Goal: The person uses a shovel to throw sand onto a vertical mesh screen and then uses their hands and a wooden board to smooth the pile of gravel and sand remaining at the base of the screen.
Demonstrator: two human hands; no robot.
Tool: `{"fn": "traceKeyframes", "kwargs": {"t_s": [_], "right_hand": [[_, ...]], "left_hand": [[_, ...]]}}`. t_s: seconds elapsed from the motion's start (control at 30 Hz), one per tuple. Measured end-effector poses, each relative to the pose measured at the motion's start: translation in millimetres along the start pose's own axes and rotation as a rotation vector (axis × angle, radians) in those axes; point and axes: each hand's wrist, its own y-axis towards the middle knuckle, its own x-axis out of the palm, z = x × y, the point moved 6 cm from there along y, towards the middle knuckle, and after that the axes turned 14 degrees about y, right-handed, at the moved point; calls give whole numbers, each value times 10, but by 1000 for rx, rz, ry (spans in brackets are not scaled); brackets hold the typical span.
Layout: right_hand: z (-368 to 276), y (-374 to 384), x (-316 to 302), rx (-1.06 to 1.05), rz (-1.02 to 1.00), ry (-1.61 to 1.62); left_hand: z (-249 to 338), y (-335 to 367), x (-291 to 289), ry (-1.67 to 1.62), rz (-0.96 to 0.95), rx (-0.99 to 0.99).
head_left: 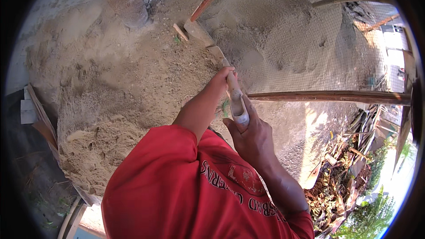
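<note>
A person in a red shirt (155, 181) is standing over sandy ground and holding a shovel (234, 87) in front of the body, its pale handle slanting up and away. Both hands are closing on it: the left hand (226, 76) is wrapping the shaft farther along, while the right hand (256, 139) is clasping the grip at the near end. The shovel's far end is pointing toward a short plank (198, 33) at the foot of a mesh screen (327, 48); where its blade ends is hard to tell there. Behind the mesh, grey sand (279, 22) is lying in a mound, and a wooden bar (327, 97) is running along the near edge.

The handle is looking stiff and hard, probably wooden, so it should be bending little. Empty, it is likely moderate in weight, and a load would be making the far end heavy. The smooth shaft might be slipping in dusty palms. The end grip and mid-shaft are offering the best holds.
</note>
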Motion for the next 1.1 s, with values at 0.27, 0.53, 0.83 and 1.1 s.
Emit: {"fn": "traceKeyframes", "kwargs": {"t_s": [0.27, 0.53, 0.83, 1.1], "right_hand": [[-543, 427, -120, 80, -143, -12], [-899, 145, -10, 127, -31, -14], [-646, 1140, 1135, 51, -103, -17], [-1154, 895, 377, -55, -355, -145]], "left_hand": [[216, -280, 112, -99, -275, 140], [406, -469, 151, -85, -89, 76], [1343, -1339, -227, 219, -170, 398], [975, -551, -400, -353, -135, 235]]}}
